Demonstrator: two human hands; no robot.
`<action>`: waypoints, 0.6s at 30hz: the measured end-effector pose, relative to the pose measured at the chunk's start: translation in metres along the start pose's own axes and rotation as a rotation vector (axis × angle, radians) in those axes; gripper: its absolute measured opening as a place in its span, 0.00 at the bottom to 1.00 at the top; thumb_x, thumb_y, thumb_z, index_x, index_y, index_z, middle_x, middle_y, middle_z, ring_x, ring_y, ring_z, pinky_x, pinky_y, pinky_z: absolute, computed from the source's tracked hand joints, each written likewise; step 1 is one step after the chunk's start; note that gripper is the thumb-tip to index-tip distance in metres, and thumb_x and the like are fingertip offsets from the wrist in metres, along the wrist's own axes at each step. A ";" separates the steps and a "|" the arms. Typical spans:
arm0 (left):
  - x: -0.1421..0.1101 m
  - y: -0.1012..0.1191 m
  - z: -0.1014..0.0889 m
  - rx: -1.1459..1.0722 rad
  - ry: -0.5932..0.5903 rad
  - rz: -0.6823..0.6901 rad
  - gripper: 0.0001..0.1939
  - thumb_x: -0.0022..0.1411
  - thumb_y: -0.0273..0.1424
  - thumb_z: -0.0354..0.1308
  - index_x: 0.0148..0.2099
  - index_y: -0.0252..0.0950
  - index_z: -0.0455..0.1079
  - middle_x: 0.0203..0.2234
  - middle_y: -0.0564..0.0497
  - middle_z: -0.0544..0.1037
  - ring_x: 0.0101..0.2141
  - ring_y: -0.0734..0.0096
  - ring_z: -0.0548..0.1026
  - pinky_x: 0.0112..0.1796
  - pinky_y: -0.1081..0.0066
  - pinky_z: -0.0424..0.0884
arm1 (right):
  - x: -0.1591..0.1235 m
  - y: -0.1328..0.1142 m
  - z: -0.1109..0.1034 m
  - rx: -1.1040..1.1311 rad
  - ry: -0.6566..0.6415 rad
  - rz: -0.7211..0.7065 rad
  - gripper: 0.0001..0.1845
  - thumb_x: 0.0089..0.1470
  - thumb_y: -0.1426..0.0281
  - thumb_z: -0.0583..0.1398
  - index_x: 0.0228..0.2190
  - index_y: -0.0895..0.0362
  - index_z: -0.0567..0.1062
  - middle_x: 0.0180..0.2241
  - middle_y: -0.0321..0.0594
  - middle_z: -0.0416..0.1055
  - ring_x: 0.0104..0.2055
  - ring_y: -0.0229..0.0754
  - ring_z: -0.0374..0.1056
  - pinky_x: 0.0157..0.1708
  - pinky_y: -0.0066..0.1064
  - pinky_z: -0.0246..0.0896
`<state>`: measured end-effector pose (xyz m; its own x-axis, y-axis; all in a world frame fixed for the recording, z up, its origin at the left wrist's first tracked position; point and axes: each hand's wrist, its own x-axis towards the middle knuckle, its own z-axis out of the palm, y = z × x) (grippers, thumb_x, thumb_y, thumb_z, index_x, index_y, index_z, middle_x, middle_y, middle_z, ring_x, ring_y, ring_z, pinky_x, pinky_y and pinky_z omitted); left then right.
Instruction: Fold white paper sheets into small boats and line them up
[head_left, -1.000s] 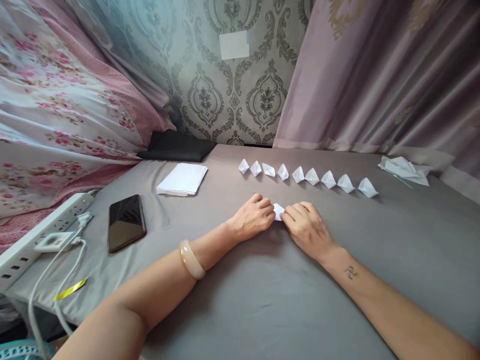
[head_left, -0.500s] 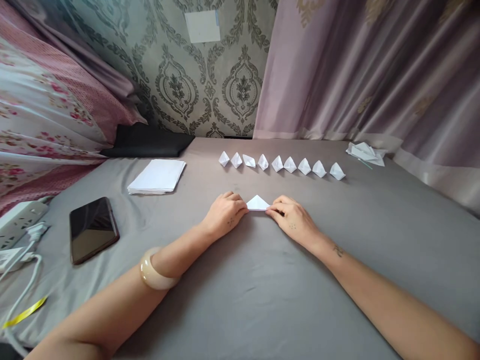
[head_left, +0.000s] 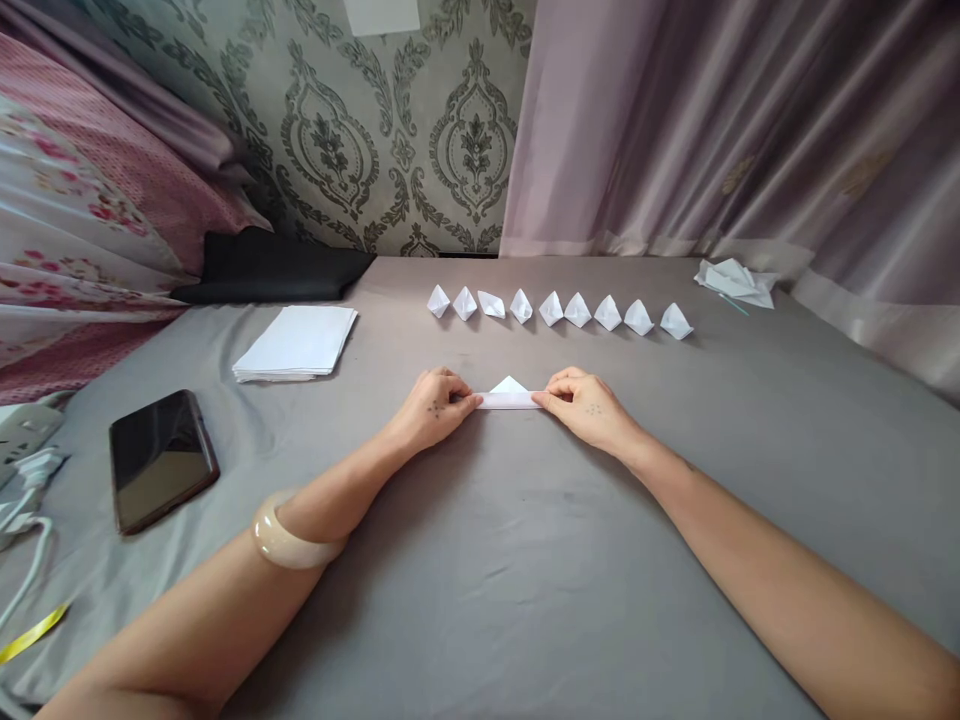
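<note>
A folded paper [head_left: 509,395] lies flat on the grey sheet [head_left: 525,580], pinched at its left end by the left hand [head_left: 433,408] and at its right by the right hand [head_left: 589,410]. Its bottom-strip fold looks underway; next comes an even crease. Nine finished paper shapes [head_left: 551,308] line up beyond.

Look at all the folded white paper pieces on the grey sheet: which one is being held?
The folded paper nearest the camera, apart from the row of nine; the left hand and right hand pinch its ends.
</note>
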<state>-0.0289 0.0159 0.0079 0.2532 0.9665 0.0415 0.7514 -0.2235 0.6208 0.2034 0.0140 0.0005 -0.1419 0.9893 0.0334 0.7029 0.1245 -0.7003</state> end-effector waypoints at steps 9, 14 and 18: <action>0.003 0.001 -0.002 -0.003 -0.028 -0.016 0.15 0.56 0.40 0.54 0.28 0.33 0.74 0.32 0.47 0.75 0.32 0.67 0.72 0.32 0.70 0.67 | 0.004 0.002 0.001 -0.046 0.006 0.014 0.17 0.48 0.59 0.61 0.16 0.56 0.71 0.37 0.38 0.70 0.30 0.37 0.64 0.32 0.33 0.57; 0.003 0.001 -0.001 -0.010 -0.040 -0.041 0.15 0.55 0.40 0.55 0.26 0.32 0.73 0.31 0.48 0.74 0.30 0.69 0.71 0.30 0.71 0.66 | 0.005 0.002 0.001 -0.057 0.010 0.023 0.17 0.47 0.59 0.62 0.15 0.56 0.70 0.36 0.38 0.70 0.28 0.36 0.63 0.30 0.33 0.56; 0.004 0.002 -0.001 0.004 -0.040 -0.048 0.15 0.55 0.39 0.55 0.27 0.33 0.73 0.32 0.47 0.74 0.31 0.68 0.71 0.31 0.70 0.66 | 0.005 0.001 0.000 -0.066 0.004 0.027 0.19 0.47 0.59 0.61 0.14 0.56 0.69 0.37 0.38 0.70 0.28 0.36 0.63 0.29 0.33 0.55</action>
<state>-0.0272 0.0190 0.0096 0.2413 0.9703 -0.0197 0.7657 -0.1778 0.6182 0.2029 0.0193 -0.0002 -0.1194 0.9927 0.0176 0.7510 0.1019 -0.6524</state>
